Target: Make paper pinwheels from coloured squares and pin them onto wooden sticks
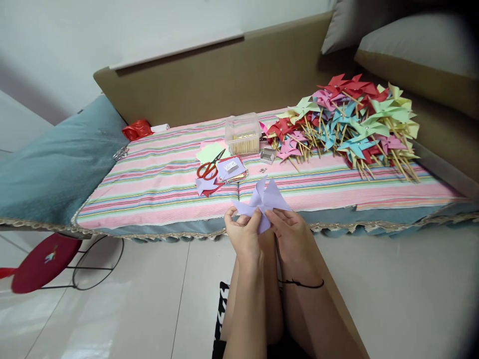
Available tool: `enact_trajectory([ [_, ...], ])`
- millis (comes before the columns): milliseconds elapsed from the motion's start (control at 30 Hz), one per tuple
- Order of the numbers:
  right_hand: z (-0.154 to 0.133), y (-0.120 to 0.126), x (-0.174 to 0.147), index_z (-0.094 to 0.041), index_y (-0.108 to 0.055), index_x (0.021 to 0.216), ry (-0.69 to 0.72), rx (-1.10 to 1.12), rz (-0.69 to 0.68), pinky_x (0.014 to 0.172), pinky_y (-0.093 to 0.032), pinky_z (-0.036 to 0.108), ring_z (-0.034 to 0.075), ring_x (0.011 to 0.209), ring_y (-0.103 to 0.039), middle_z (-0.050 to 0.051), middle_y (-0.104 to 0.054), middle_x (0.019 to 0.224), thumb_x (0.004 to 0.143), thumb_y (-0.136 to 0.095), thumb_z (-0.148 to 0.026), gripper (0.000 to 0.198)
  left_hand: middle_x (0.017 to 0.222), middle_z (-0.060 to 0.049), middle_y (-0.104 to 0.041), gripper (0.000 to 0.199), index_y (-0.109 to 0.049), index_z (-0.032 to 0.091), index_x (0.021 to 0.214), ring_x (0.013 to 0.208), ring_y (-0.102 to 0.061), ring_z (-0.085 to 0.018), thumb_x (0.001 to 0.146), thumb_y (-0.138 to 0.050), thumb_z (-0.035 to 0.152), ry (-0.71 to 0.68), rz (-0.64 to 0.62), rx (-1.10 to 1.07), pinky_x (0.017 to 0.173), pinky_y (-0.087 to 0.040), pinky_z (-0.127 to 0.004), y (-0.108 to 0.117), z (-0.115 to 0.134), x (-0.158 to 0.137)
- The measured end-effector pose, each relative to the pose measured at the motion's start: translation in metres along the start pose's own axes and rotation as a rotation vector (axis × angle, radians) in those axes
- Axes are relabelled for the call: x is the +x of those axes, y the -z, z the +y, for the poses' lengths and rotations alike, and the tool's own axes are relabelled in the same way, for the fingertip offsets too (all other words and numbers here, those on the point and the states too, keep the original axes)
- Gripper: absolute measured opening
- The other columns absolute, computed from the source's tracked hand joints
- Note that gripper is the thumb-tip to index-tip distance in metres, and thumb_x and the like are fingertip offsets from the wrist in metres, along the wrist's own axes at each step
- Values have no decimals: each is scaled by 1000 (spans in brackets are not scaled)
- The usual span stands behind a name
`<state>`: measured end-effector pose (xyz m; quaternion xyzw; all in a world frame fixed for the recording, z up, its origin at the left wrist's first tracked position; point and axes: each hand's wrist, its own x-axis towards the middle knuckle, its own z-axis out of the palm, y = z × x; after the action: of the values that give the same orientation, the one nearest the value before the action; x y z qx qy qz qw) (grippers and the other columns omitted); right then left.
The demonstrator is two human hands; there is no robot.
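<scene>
Two hands meet on one lilac folded-paper pinwheel head in the head view, held in the air just in front of the striped pink cloth on the sofa seat; the left hand and right hand have their fingers pinched together on its lower vanes. The sheet looks light, limp and quick to crease, so I judge the centre fold the safest hold; it has no clear long axis, its pointed vanes fanning up and away towards the heap of finished paper pinwheels on wooden sticks.

Left hand and right hand side by side, fingers pinched
</scene>
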<state>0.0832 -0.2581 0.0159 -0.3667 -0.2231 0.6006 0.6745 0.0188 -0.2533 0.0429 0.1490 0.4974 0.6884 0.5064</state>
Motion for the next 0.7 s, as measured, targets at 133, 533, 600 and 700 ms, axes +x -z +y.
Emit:
enact_trajectory([
  [133,-1,-4,1,-18,-74,83,23,26,42,84,-56,35,20,82,-70,2,-75,84,59,-85,-22,26,71,-3,-72,61,-44,18,105,62,-67,-12,55,-80,14,5,-3,-7,67,-52,-25,0,-3,0],
  [533,4,-5,3,-19,-70,77,119,-66,203,71,-56,35,20,72,-68,2,-74,75,58,-84,-27,25,75,-2,-72,64,-43,19,104,66,-68,-14,54,-82,17,25,-21,10,72,-52,-26,-2,-5,-2],
  [600,4,-6,2,-19,-68,73,131,-65,224,70,-55,33,18,69,-66,1,-72,72,59,-84,-28,24,75,-2,-72,63,-43,20,103,66,-68,-13,54,-82,16,19,-16,2,72,-51,-25,-3,-5,-4],
  [700,3,-3,1,-19,-67,78,120,-55,165,73,-54,31,17,73,-66,1,-72,77,64,-83,-33,25,73,-1,-71,63,-41,20,103,63,-66,-11,55,-81,17,20,11,-29,69,-51,-24,-5,-5,-5],
])
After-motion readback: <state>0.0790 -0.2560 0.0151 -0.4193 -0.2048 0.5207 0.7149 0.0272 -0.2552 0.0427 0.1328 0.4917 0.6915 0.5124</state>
